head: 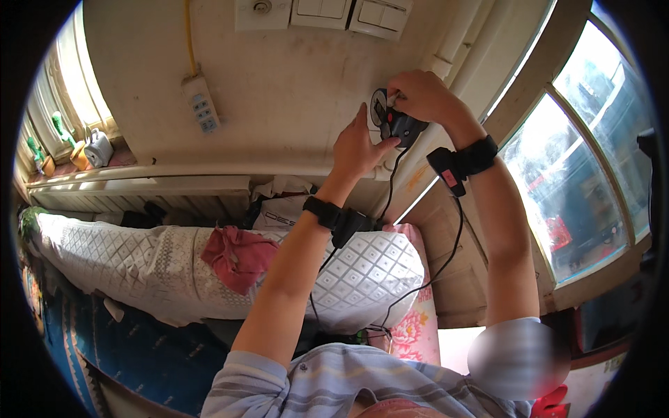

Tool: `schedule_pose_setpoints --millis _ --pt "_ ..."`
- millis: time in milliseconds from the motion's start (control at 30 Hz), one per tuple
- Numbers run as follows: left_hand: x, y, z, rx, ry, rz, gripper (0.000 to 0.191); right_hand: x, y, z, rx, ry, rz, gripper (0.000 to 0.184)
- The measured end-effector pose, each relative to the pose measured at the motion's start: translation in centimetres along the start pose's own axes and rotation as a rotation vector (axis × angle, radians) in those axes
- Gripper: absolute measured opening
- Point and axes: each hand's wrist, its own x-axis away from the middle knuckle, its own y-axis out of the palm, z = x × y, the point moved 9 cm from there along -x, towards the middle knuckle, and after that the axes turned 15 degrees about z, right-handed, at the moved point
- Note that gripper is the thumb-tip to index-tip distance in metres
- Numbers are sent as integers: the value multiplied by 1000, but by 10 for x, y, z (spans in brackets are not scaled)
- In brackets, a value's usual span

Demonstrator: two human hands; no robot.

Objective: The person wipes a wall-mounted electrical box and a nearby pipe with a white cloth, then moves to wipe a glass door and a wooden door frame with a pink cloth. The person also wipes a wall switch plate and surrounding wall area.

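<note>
In front of the wall I see a black corded device [410,129] with a round, pale-rimmed face and a small red spot. My left hand [358,143] cradles it from the lower left, its thumb against the underside and its fingers along the round face. My right hand [424,98] is at the top of the device, fingertips pinching a small whitish item [395,98], possibly cloth or tissue. A black cable [392,185] hangs from the device toward the covered surface below. Each forearm carries a black strapped-on unit with its own wire.
A white power strip [201,104] hangs on a yellow cord; switch plates [321,9] sit above. Below lies a white patterned cover [130,261] bearing a crumpled red cloth [240,258]. A glazed door [580,188] stands right, a pipe [465,57] beside it. Potted toy cacti [78,151] line the left sill.
</note>
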Motion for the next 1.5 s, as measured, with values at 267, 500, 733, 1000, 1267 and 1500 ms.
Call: schedule_pose_setpoints --millis 267,500,733,1000,1267,1500 --pt "1 2 2 -10 -7 -75 92 17 -9 -28 -107 -310 133 13" --pt "-1 11 -8 -5 -29 -57 86 10 -40 10 -349 135 95 16" --pt "-2 11 -5 8 34 -13 87 15 -24 -22 -80 -211 223 18" --pt "-1 8 -6 -23 32 0 95 4 -15 -14 -272 -146 107 14" --pt "0 9 -13 61 -27 1 103 31 1 -56 -183 -521 -37 9" --pt "22 -25 -26 -1 140 -4 94 43 -6 -66 -69 -420 315 15"
